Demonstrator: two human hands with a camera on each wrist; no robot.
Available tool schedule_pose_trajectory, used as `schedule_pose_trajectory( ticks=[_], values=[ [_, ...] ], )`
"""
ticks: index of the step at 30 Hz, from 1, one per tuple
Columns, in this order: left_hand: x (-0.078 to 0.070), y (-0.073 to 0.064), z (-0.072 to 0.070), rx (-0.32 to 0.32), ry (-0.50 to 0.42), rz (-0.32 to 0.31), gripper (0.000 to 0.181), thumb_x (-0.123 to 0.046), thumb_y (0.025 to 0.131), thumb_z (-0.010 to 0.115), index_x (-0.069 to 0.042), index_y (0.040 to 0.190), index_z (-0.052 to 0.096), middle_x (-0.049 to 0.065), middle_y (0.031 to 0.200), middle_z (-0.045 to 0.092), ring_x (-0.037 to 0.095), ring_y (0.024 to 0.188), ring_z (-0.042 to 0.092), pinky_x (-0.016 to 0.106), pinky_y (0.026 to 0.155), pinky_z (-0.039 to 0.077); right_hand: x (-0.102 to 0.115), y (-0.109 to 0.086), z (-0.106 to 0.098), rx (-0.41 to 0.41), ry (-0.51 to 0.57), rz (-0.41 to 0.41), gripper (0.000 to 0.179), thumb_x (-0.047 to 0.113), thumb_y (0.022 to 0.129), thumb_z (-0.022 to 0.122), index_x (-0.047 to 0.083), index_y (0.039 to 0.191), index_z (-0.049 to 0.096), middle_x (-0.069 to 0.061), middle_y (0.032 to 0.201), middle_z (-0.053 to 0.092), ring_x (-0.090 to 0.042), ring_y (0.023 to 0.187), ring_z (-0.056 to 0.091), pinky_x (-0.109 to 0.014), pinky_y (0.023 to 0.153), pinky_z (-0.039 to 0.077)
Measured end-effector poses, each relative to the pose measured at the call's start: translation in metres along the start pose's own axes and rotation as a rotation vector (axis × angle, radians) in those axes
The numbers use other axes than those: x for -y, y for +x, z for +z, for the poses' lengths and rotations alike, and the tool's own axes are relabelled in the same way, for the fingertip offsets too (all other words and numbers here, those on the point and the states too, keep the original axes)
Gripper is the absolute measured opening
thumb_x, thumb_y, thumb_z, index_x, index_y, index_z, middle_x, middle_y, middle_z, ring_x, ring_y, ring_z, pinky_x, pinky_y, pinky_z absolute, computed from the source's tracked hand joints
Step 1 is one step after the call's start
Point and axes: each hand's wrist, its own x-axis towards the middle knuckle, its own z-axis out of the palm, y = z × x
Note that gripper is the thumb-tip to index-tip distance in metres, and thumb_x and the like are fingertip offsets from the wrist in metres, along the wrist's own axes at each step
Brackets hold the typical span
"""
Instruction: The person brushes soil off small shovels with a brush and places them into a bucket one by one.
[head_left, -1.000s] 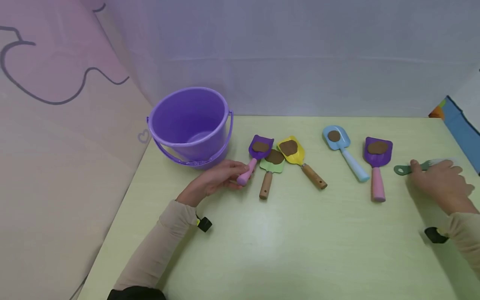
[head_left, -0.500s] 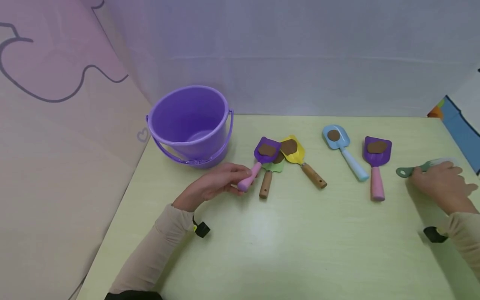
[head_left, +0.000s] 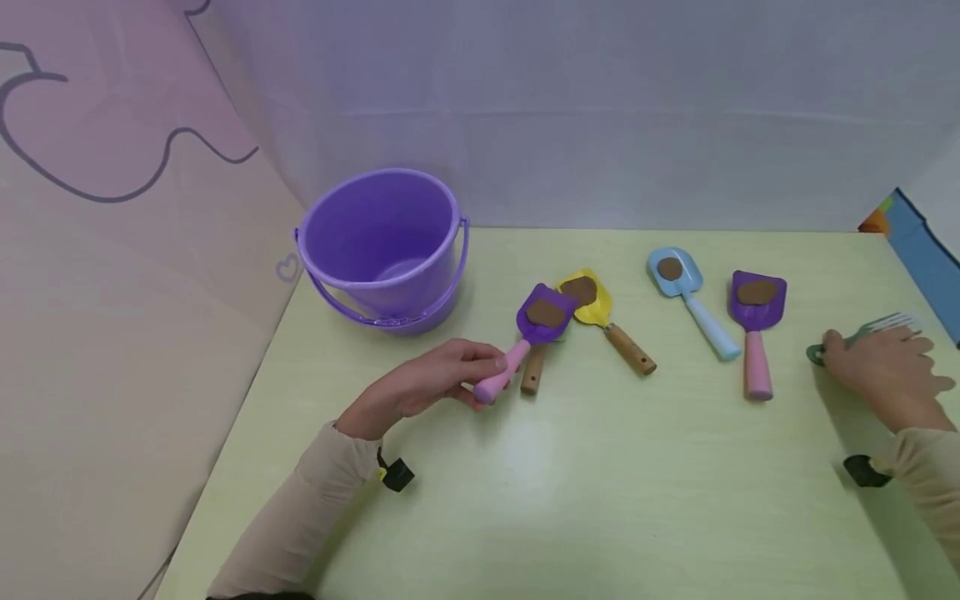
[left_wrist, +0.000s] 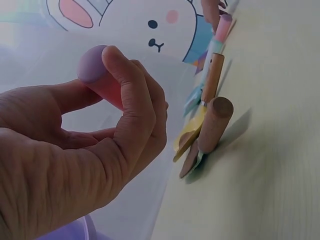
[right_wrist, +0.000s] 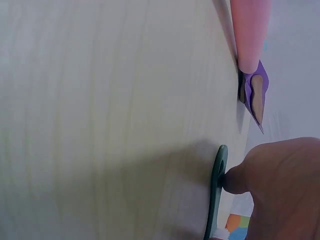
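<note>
My left hand (head_left: 438, 379) pinches the pink handle of a purple toy shovel (head_left: 546, 310), whose blade carries a brown patch. The held shovel overlaps a green shovel in the head view, hiding most of its blade and leaving the wooden handle (head_left: 533, 371) showing. In the left wrist view, thumb and fingers close round the pink handle (left_wrist: 112, 90). At the far right, my right hand (head_left: 885, 371) holds a green-handled fork (right_wrist: 215, 195) with pale tines, the thumb against its handle. My right palm covers the fork's middle in the head view.
A purple bucket (head_left: 375, 250) stands at the back left. Right of the held shovel lie a yellow shovel (head_left: 597, 308), a light blue shovel (head_left: 705, 325) and a second purple shovel (head_left: 757, 312). A pale curtain (head_left: 600, 117) hangs behind the table.
My left hand has drawn the purple shovel right and toward the front, over the green shovel. The fork has shifted slightly right under my right hand, and its tines show more clearly.
</note>
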Motion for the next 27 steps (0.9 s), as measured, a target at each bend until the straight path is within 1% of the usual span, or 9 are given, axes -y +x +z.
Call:
schedule_pose_trajectory(
  ticks=[2, 7, 13, 14, 17, 20, 24, 27],
  values=[
    [-0.001, -0.004, 0.002, 0.016, 0.01, 0.0, 0.042, -0.023, 0.11, 0.051, 0.01, 0.136, 0.055, 0.003, 0.097, 0.062, 0.014, 0.083, 0.061, 0.029, 0.077, 0.059, 0.0, -0.001, 0.001, -0.002, -0.006, -0.008, 0.096, 0.049, 0.103, 0.013, -0.031, 0.141, -0.021, -0.061, 0.149, -0.01, -0.075, 0.139, 0.011, -0.082, 0.114, 0.02],
    [-0.001, -0.012, 0.004, 0.049, 0.036, 0.003, 0.042, -0.025, 0.11, 0.052, 0.007, 0.136, 0.057, 0.004, 0.099, 0.063, 0.016, 0.085, 0.06, 0.031, 0.076, 0.059, 0.002, -0.002, 0.001, -0.015, -0.005, -0.035, 0.094, 0.045, 0.103, 0.018, -0.032, 0.142, -0.018, -0.061, 0.148, -0.007, -0.075, 0.135, 0.016, -0.083, 0.113, 0.02],
    [-0.001, -0.02, 0.005, 0.074, 0.057, -0.013, 0.04, -0.025, 0.11, 0.053, 0.007, 0.134, 0.059, 0.007, 0.102, 0.064, 0.016, 0.085, 0.061, 0.029, 0.073, 0.059, 0.001, -0.004, 0.002, -0.007, 0.0, -0.069, 0.092, 0.042, 0.103, 0.02, -0.033, 0.141, -0.017, -0.062, 0.146, -0.005, -0.077, 0.13, 0.019, -0.084, 0.111, 0.02],
    [-0.001, -0.021, 0.005, 0.079, 0.061, -0.015, 0.041, -0.026, 0.11, 0.053, 0.007, 0.133, 0.059, 0.006, 0.102, 0.064, 0.015, 0.084, 0.061, 0.028, 0.073, 0.058, 0.001, -0.005, 0.002, -0.01, 0.0, -0.077, 0.091, 0.04, 0.103, 0.021, -0.034, 0.141, -0.015, -0.063, 0.145, -0.002, -0.077, 0.128, 0.021, -0.085, 0.11, 0.02],
    [-0.002, -0.024, 0.007, 0.095, 0.068, -0.015, 0.042, -0.028, 0.109, 0.054, 0.005, 0.135, 0.06, 0.005, 0.101, 0.064, 0.015, 0.083, 0.061, 0.028, 0.073, 0.058, -0.001, -0.006, 0.004, -0.039, -0.003, -0.103, 0.088, 0.036, 0.101, 0.025, -0.036, 0.141, -0.008, -0.063, 0.138, 0.01, -0.075, 0.12, 0.028, -0.086, 0.106, 0.023],
    [-0.002, -0.028, 0.008, 0.113, 0.067, -0.016, 0.042, -0.026, 0.109, 0.054, 0.003, 0.138, 0.06, 0.006, 0.102, 0.064, 0.016, 0.084, 0.061, 0.029, 0.073, 0.058, -0.004, -0.006, 0.006, -0.078, -0.003, -0.117, 0.083, 0.031, 0.098, 0.03, -0.038, 0.136, 0.004, -0.058, 0.122, 0.025, -0.07, 0.107, 0.037, -0.086, 0.101, 0.027],
    [-0.002, -0.032, 0.008, 0.133, 0.071, -0.016, 0.039, -0.022, 0.109, 0.053, 0.004, 0.136, 0.06, 0.012, 0.108, 0.066, 0.017, 0.086, 0.062, 0.029, 0.074, 0.058, -0.006, -0.009, 0.007, -0.122, -0.002, -0.113, 0.074, 0.026, 0.094, 0.037, -0.036, 0.128, 0.017, -0.049, 0.107, 0.031, -0.063, 0.095, 0.043, -0.082, 0.095, 0.034],
    [-0.001, -0.034, 0.008, 0.139, 0.08, -0.013, 0.04, -0.024, 0.108, 0.055, 0.004, 0.136, 0.061, 0.016, 0.111, 0.065, 0.018, 0.087, 0.063, 0.03, 0.074, 0.059, -0.007, -0.011, 0.006, -0.145, 0.003, -0.106, 0.069, 0.021, 0.09, 0.04, -0.035, 0.125, 0.022, -0.046, 0.102, 0.032, -0.06, 0.092, 0.045, -0.079, 0.09, 0.037]
  ],
)
